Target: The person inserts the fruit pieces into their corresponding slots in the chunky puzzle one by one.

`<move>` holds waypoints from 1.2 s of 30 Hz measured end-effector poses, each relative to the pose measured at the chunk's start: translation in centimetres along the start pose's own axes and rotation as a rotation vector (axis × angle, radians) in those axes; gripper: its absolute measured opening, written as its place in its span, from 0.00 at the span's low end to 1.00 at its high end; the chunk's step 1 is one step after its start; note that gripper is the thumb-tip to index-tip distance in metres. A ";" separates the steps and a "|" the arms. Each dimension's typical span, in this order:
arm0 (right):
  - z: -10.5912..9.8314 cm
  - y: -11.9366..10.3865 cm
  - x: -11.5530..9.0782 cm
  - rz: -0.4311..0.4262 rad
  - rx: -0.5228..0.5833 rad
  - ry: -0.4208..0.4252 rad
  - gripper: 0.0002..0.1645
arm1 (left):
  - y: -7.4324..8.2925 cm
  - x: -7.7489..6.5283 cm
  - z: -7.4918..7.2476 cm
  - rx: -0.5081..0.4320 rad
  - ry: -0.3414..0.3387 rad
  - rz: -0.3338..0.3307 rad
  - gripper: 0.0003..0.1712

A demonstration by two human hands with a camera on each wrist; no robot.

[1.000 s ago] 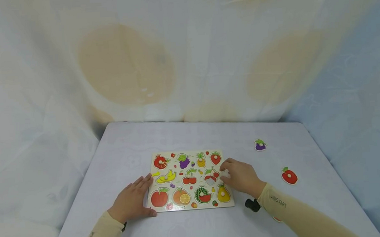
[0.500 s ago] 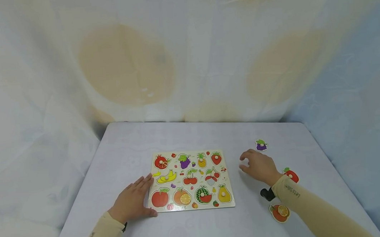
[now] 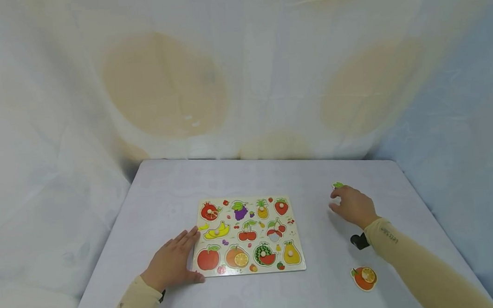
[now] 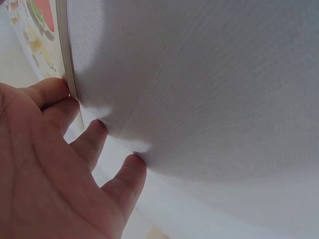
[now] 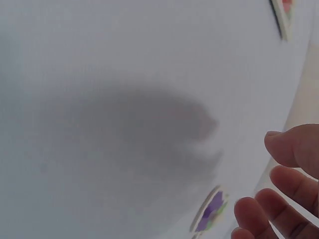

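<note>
A wooden fruit puzzle board point(image 3: 251, 237) with small knobs on several of its pictures lies flat on the table. My left hand point(image 3: 172, 261) rests at its left side, fingers extended; in the left wrist view fingertips point(image 4: 62, 94) touch the board's edge. Above the table to the board's right, my right hand point(image 3: 354, 206) hovers with thumb and fingers apart and nothing between them. Just beyond it lies the grape piece point(image 3: 337, 185), mostly covered by the hand in the head view. The right wrist view shows the grape piece point(image 5: 210, 211) on the cloth, apart from the fingers.
An orange piece point(image 3: 364, 278) lies at the right, nearer the front, beside the right forearm. A black wrist-camera mount point(image 3: 360, 241) hangs under the right wrist. Fabric walls point(image 3: 242, 79) stand behind and beside the white table point(image 3: 239, 177).
My right hand has left the board's right side and moved right to the grape piece. The orange piece has come into view, while the red piece is now hidden. My left hand has stayed put.
</note>
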State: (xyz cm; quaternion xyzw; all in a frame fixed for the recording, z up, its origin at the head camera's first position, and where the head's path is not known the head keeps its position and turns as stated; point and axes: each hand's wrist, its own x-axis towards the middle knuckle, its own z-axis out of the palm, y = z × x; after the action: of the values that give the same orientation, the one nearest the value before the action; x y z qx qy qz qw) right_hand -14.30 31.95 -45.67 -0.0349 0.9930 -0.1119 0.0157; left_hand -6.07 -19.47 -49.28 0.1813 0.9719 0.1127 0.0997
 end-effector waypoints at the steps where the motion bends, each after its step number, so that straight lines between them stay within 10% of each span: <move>1: 0.0 0.4 0.2 0.005 0.004 0.004 0.19 | 0.0 0.0 0.0 -0.001 -0.004 -0.005 0.67; 21: 1.9 4.5 3.6 0.186 0.011 -0.005 0.40 | 0.0 0.1 0.1 -0.012 -0.005 -0.021 0.67; 36: 2.2 4.3 4.2 0.171 0.036 -0.003 0.33 | -0.1 0.1 0.4 -0.001 0.006 -0.013 0.68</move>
State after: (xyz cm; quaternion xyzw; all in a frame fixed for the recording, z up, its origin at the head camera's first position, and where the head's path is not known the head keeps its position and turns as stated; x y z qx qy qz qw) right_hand -18.67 35.34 -48.84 0.0504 0.9901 -0.1279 0.0274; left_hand -6.12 -19.44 -49.74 0.1748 0.9732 0.1129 0.0976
